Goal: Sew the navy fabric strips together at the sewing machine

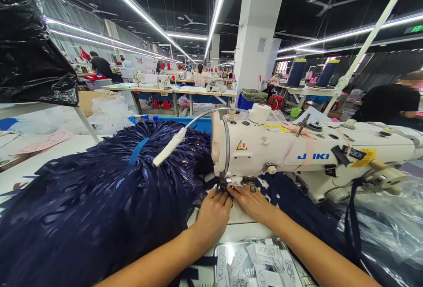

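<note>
A white sewing machine [257, 146] with blue lettering stands in front of me. My left hand [213, 212] is just left of and below its needle area, fingers curled and pressed together on a small piece of dark navy fabric [222, 187]. From the right, my right hand [253, 202] reaches under the machine head, its fingertips closed at the same fabric beside the presser foot [224, 182]. The fingertips and the fabric edge are partly hidden. A big heap of navy garments [109, 203] lies left of my left hand, with a blue strip [138, 151] across it.
A metal tray [216, 256] of printed white labels [267, 251] sits below my hands. More navy fabric [294, 199] and clear plastic [393, 225] lie to the right. A flexible lamp [170, 146] overhangs the heap. Black plastic [33, 49] hangs at left. Other people work farther back.
</note>
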The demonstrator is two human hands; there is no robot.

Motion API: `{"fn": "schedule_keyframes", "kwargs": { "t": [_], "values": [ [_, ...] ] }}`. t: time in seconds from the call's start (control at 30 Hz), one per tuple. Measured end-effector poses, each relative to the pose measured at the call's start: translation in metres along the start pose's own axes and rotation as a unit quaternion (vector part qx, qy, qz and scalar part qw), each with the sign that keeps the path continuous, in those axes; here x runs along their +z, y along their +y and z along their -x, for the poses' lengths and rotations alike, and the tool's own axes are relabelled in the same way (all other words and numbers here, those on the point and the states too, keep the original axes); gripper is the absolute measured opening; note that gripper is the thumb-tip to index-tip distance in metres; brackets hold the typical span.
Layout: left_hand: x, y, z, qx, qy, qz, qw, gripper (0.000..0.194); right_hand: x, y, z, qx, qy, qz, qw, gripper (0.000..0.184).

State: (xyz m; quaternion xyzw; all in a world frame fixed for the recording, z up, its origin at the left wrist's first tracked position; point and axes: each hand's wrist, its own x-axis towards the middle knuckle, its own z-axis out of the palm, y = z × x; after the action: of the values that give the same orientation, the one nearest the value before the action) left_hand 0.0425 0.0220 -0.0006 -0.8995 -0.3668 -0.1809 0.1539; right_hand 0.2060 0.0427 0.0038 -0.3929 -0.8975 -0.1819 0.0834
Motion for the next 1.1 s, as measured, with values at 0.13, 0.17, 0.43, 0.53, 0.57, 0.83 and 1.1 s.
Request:
{"fn": "schedule_keyframes", "kwargs": {
  "t": [0.13,0.17,0.43,0.53,0.57,0.83,1.1],
  "values": [
    [-0.005,-0.007,0.008,-0.008,-0.015,0.083,0.996,0.031,-0.003,0.002,0.000,-0.012,0.010,-0.014,1.000,0.040],
    [-0.007,-0.011,0.010,-0.011,-0.027,0.109,0.994,0.033,-0.003,0.001,0.000,-0.010,0.016,-0.018,1.000,0.038],
    [-0.017,-0.044,0.010,-0.055,-0.055,0.190,0.979,0.040,-0.001,-0.010,0.004,-0.001,0.053,-0.108,0.993,0.024],
    [-0.018,-0.040,0.008,-0.051,-0.059,0.157,0.985,0.034,0.000,-0.009,0.003,0.019,0.060,-0.146,0.987,0.025],
    [-0.018,-0.039,0.007,-0.047,-0.063,0.146,0.986,0.033,0.000,-0.008,0.003,0.023,0.065,-0.169,0.983,0.025],
    [-0.019,-0.037,0.006,-0.036,-0.102,0.128,0.986,0.042,0.002,0.003,0.003,-0.003,0.095,-0.282,0.955,0.026],
    [-0.019,-0.037,0.011,-0.004,-0.102,0.115,0.988,0.039,0.002,-0.002,0.006,-0.023,0.061,-0.170,0.983,0.026]
  ]
}}
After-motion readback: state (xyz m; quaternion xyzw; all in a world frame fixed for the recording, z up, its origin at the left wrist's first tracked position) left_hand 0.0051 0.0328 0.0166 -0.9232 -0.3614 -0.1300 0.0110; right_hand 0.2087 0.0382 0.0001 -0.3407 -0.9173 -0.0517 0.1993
